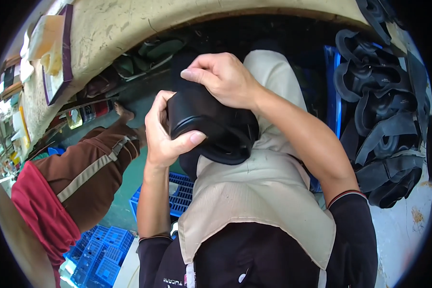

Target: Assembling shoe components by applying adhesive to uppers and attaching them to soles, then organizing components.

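Note:
A black shoe upper [211, 117], smooth and leathery with a rounded padded opening, is held above my lap. My left hand [165, 129] grips its left side, thumb lying over the padded rim and fingers wrapped behind. On the far edge, my right hand [221, 79] is closed with the fingers curled and the thumb pressed toward them. Whether anything small sits in that pinch is hidden. Inside the opening it is too dark to make out detail.
Several black shoe uppers [381, 105] are piled on the right beside a blue edge [338, 91]. A worn pale table [129, 24] curves across the far side. Blue plastic crates [101, 254] stand lower left. Another person in brown shorts [89, 168] is at my left.

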Available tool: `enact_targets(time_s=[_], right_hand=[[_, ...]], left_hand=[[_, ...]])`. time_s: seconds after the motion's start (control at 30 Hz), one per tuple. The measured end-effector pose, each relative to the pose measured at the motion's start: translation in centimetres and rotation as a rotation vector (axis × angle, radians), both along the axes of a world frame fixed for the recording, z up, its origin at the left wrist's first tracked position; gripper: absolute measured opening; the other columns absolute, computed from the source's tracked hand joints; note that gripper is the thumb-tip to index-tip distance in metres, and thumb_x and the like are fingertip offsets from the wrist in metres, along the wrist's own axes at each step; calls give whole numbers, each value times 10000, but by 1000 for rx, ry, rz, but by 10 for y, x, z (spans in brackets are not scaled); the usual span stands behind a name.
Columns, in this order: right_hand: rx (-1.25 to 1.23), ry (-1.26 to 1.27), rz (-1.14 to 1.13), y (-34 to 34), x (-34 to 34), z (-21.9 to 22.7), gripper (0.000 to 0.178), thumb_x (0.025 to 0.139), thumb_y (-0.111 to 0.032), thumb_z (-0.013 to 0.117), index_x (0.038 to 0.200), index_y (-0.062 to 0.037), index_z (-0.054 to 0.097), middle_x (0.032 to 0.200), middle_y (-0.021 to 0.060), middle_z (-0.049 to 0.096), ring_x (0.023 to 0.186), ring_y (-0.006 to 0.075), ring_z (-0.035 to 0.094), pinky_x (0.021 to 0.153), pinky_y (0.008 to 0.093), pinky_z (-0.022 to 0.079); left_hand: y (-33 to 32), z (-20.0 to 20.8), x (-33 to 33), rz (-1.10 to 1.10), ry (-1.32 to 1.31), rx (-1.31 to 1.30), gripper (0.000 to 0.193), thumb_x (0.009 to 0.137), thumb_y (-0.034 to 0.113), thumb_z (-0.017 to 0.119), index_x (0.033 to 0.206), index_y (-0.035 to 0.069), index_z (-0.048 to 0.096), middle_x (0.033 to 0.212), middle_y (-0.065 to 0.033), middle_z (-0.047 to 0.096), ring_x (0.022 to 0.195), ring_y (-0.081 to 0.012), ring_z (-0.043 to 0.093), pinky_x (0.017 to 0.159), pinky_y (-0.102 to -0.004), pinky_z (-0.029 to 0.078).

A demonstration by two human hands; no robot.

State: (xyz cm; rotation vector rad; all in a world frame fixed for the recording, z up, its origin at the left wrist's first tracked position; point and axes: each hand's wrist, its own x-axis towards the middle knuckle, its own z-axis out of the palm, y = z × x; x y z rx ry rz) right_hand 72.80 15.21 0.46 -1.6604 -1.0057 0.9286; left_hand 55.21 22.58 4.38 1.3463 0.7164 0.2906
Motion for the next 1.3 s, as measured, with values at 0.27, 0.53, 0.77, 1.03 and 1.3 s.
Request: enact_targets(time_s=[0.27,0.53,0.77,1.03,1.3], right_hand=[[36,304,68,8,13,24,289,968,-258,580,1029,-5,704,932,51,691,802,152,596,747,273,477],[188,192,292,-52,5,89,799,593,-283,926,1260,-36,561,1152,102,623,964,220,603,858,316,484],[65,41,292,-55,-7,72,789,518,-139,906,1223,-48,563,1067,92,640,895,264,622,829,338,501],[59,-36,268,-32,-13,88,786,532,-116,867,1244,-41,544,1059,106,640,890,290,630,822,355,510],[-27,-26,210,-37,-41,143,1012,537,-256,924,1370,-8,405,1184,186,614,990,321,645,883,394,520]], left_hand=[[10,31,20,238,-252,-458,409,737,189,802,1027,-3,585,972,-101,647,796,-147,583,766,-260,487],[-16,42,23,210,-117,113,227,959,196,619,816,23,588,781,-36,611,653,-102,494,589,-230,415],[-4,9,9,180,-21,212,310,973,175,601,709,24,545,636,-9,518,541,-103,363,492,-264,324],[6,35,0,302,114,498,316,936,278,679,785,3,638,705,-48,620,578,-153,507,545,-281,436],[32,132,-28,-302,-102,973,608,692,395,867,1085,-22,664,1140,-138,655,985,-303,639,854,-368,525]])
